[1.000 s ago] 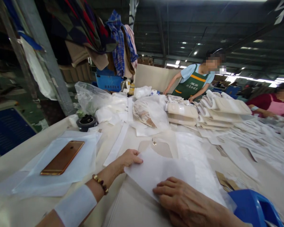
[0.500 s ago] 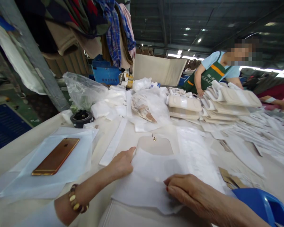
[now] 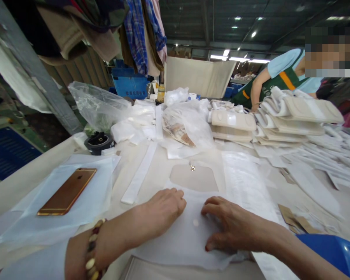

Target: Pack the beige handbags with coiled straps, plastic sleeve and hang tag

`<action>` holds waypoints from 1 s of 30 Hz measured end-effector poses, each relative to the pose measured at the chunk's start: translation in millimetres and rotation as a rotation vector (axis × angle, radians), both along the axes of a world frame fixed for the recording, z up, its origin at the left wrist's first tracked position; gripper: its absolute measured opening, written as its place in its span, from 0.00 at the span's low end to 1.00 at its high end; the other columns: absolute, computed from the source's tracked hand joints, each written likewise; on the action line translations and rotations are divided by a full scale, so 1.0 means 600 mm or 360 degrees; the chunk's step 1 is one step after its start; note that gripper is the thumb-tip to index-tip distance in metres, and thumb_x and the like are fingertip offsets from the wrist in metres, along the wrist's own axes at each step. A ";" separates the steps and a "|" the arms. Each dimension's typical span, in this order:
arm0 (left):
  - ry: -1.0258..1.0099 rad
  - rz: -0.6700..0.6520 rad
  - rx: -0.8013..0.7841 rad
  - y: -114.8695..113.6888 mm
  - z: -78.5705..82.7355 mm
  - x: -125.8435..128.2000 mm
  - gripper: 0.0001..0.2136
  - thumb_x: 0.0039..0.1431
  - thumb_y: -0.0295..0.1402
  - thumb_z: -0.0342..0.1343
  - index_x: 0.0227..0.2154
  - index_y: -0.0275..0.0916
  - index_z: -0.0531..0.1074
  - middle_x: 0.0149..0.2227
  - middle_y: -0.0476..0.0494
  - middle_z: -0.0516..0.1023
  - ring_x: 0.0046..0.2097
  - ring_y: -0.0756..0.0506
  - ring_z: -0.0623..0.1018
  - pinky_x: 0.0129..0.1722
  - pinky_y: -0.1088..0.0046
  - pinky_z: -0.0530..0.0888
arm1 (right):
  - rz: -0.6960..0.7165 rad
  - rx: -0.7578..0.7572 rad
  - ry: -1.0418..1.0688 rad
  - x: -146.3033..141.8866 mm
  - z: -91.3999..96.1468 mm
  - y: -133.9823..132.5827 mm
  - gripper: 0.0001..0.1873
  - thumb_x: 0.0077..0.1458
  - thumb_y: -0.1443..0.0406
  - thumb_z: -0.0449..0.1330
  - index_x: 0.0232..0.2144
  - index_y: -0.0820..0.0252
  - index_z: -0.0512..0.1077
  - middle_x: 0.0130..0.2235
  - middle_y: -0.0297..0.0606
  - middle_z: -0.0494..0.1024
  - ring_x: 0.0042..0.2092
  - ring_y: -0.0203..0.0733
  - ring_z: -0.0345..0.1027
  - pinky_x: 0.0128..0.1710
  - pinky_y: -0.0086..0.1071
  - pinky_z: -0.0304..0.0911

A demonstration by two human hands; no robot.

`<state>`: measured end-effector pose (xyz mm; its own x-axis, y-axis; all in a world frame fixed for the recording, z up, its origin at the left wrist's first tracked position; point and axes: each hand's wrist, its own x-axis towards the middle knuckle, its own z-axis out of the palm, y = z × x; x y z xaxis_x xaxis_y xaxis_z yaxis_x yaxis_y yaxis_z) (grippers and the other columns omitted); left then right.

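Holds left hand [image 3: 161, 212] and right hand [image 3: 236, 223] over white sheet [image 3: 186, 249]

Curls the left hand against the sheet; hard to see whether pinching. Spreads the right hand loosely over it, released. Has the sheet lying ahead, overlapping near end of beige panel [image 3: 194, 179] with gold-coloured fitting [image 3: 192, 168]. Shows phone [image 3: 67, 191] at left on bluish sheets [image 3: 102, 194].

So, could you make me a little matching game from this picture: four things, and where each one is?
Things:
1. Phone
2. Beaded bracelet
3. Thin white sheet
4. Blue plaid garment

Places:
A. Beneath the left hand and right hand
B. Hanging in the background
C. Lying on a pale blue sheet
D. Around the left wrist

Pairs: 1-C, 2-D, 3-A, 4-B
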<state>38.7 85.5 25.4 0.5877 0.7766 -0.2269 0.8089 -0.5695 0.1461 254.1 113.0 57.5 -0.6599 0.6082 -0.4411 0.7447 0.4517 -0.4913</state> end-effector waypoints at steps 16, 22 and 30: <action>-0.0055 0.0105 -0.0129 0.031 -0.026 0.020 0.09 0.63 0.33 0.46 0.42 0.35 0.67 0.43 0.37 0.72 0.48 0.38 0.71 0.49 0.53 0.67 | 0.0111 0.0259 0.0066 0.005 -0.048 0.021 0.25 0.58 0.56 0.55 0.51 0.70 0.67 0.53 0.56 0.67 0.54 0.53 0.62 0.56 0.43 0.57; -0.0188 -0.0004 -0.0189 0.039 -0.044 0.018 0.11 0.64 0.30 0.43 0.45 0.34 0.65 0.48 0.36 0.72 0.52 0.40 0.71 0.52 0.59 0.66 | 0.0098 0.0212 0.0008 0.006 -0.048 0.031 0.28 0.57 0.55 0.56 0.53 0.68 0.65 0.52 0.53 0.69 0.53 0.54 0.62 0.55 0.45 0.57; -0.0254 0.0147 -0.0304 0.038 -0.035 0.015 0.19 0.56 0.47 0.54 0.42 0.36 0.68 0.44 0.38 0.73 0.49 0.37 0.72 0.53 0.51 0.62 | 0.0006 0.0174 0.0040 0.015 -0.069 0.032 0.36 0.54 0.50 0.58 0.56 0.69 0.60 0.54 0.53 0.66 0.55 0.54 0.59 0.56 0.44 0.54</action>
<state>47.8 108.5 4.7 0.5563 0.7808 -0.2844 0.8143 -0.4441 0.3737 263.0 132.2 16.3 -0.6722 0.6493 -0.3556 0.7310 0.5063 -0.4574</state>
